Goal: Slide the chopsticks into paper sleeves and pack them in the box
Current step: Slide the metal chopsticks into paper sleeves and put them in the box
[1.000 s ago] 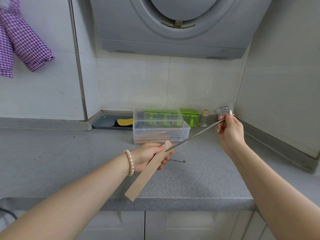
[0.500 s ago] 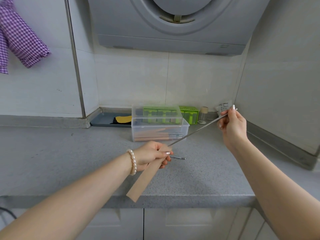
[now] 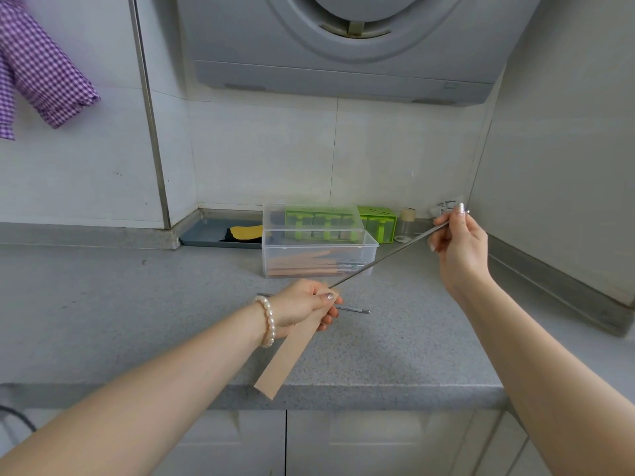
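Observation:
My left hand [image 3: 302, 305] grips the upper end of a tan paper sleeve [image 3: 287, 355] that slants down toward the counter's front edge. My right hand [image 3: 458, 242] pinches the top of a metal chopstick [image 3: 388, 255], whose tip meets the sleeve's mouth at my left thumb. A second metal chopstick [image 3: 354, 309] lies flat on the counter, mostly behind my left hand. The clear plastic box [image 3: 319, 257] stands behind, open, with several sleeved chopsticks inside and its lid upright at the back.
A green compartment container [image 3: 376, 221], a small jar [image 3: 408, 219] and a packet stand by the back wall. A grey tray [image 3: 206, 233] with a yellow item is left of the box. A range hood [image 3: 343, 46] hangs above. A purple checked cloth [image 3: 41, 67] hangs left.
The chopstick's tip has come to the sleeve's mouth and my left thumb has closed over it. My right hand stays high at the right; the view has tilted slightly down.

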`<state>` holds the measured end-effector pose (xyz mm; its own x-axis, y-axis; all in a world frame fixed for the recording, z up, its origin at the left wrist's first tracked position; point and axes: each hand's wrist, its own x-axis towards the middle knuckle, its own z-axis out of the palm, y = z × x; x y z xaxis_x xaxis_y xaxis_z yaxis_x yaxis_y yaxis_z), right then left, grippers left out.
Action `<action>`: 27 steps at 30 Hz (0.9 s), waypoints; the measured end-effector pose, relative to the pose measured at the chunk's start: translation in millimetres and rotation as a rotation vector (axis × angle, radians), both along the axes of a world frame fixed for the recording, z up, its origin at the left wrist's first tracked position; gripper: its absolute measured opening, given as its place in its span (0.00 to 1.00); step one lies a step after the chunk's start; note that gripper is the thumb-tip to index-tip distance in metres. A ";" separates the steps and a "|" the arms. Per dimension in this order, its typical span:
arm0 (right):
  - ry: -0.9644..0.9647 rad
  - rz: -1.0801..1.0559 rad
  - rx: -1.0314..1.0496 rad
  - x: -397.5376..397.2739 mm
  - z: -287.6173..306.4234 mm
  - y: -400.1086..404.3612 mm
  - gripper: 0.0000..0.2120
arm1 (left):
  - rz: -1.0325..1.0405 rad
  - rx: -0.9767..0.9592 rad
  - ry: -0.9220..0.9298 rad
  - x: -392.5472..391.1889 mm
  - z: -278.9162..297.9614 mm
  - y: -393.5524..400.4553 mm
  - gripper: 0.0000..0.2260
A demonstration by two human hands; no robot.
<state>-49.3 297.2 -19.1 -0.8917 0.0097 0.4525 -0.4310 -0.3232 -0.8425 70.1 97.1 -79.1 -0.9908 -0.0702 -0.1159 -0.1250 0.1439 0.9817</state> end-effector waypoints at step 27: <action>-0.497 0.366 0.424 -9.8 -27.1 -10.0 0.13 | -0.176 -0.056 -0.048 5.7 7.7 6.0 0.12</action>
<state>-59.2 287.2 -46.2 -0.9048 -0.4124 -0.1057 0.1054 0.0234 -0.9942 75.8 103.1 -71.5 -0.9818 0.0959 -0.1642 -0.1397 0.2218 0.9650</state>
